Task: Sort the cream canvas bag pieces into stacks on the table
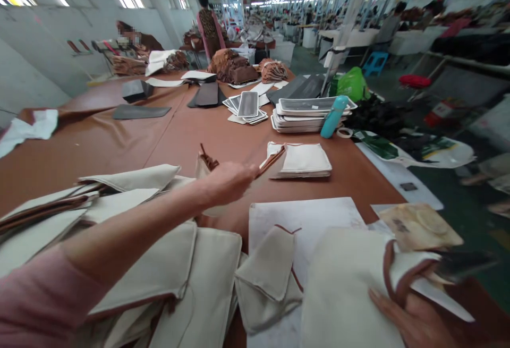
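My left hand (pixel 229 183) reaches across the table with its fingers closed on a small cream fabric piece with brown edging (pixel 273 161). This piece touches or overlaps a stack of cream panels (pixel 306 161). Behind my wrist stands another cream piece with brown ties (pixel 207 159). At the lower right, my right hand (pixel 418 319) grips a large cream fabric panel with brown trim (pixel 350 284); part of the fingers is hidden. Between the hands, a small cream pouch (pixel 269 273) lies on a white sheet (pixel 314 212). Sewn cream pieces (pixel 147 263) are heaped beneath my left arm.
Brown sheeting (pixel 159 141) covers the table. A turquoise bottle (pixel 333 117) stands by stacked white-edged panels (pixel 298 119) and a tape roll (pixel 345 133). Brown bundles (pixel 233 66) lie farther back. A person (pixel 209 29) stands beyond the table; another (pixel 139 40) bends at the left.
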